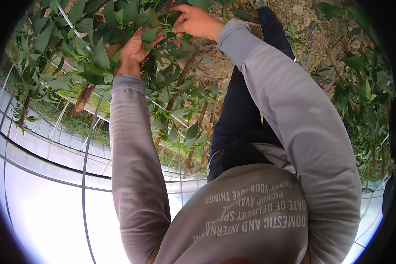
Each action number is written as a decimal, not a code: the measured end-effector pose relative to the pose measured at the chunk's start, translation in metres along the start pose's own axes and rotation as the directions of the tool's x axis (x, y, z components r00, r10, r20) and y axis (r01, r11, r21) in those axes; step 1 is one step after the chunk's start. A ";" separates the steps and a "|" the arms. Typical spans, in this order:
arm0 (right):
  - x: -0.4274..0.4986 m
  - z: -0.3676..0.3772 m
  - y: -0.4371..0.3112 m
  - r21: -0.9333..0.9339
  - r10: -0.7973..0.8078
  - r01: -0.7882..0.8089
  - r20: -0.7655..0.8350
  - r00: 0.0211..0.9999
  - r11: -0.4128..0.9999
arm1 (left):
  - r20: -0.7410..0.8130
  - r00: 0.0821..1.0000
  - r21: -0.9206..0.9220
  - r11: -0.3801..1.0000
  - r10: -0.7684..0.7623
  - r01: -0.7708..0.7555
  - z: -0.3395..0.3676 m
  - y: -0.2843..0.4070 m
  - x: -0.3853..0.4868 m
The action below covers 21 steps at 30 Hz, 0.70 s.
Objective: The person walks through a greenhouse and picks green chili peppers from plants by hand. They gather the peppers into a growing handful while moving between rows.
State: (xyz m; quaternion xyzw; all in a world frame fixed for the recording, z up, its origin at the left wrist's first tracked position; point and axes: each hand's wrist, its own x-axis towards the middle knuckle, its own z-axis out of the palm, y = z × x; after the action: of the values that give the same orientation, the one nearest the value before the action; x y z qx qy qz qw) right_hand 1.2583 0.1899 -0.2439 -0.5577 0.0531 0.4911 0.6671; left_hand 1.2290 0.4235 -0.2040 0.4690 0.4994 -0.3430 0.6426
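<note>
My left hand (136,49) is palm up among the leaves of a leafy green plant (100,54), which looks like a pepper plant. Leaves cover part of its fingers, so whether it holds anything is hidden. Just to the right, my right hand (198,22) has its thumb and a bent finger at a thin green stem (167,27), seemingly pinching it, while the index finger reaches out straight. Small red patches, perhaps fruit, show between the leaves below the fingertips. A slender green pepper (223,14) hangs beside the right hand.
Dry, cloddy soil (298,11) lies under the plants. Wooden stakes (84,98) and a pale cord or rod (69,23) run through the foliage. Another plant row (366,79) stands to the right. Metal greenhouse hoops (84,158) curve along the left. My dark trouser legs (236,115) are between the rows.
</note>
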 end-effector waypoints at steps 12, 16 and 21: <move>-0.067 0.039 0.020 0.247 0.325 -0.315 0.000 0.946 0.916 | -0.061 0.991 0.628 0.777 0.115 -0.051 0.008 -0.013 -0.006; -0.093 -0.021 0.059 0.145 0.488 -0.506 0.142 0.861 0.850 | 0.184 0.941 0.887 0.364 0.284 -0.284 0.011 -0.030 -0.047; -0.128 -0.035 0.079 0.097 0.388 -0.401 0.127 0.913 0.911 | -0.001 0.997 0.896 -0.442 -0.075 -0.032 0.048 -0.098 -0.047</move>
State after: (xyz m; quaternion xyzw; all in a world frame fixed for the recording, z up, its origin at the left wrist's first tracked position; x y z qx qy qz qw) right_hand 1.1530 0.0777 -0.2324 -0.4673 0.1592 0.6402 0.5886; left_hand 1.1429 0.3447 -0.1817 0.7717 -0.0388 -0.6328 -0.0506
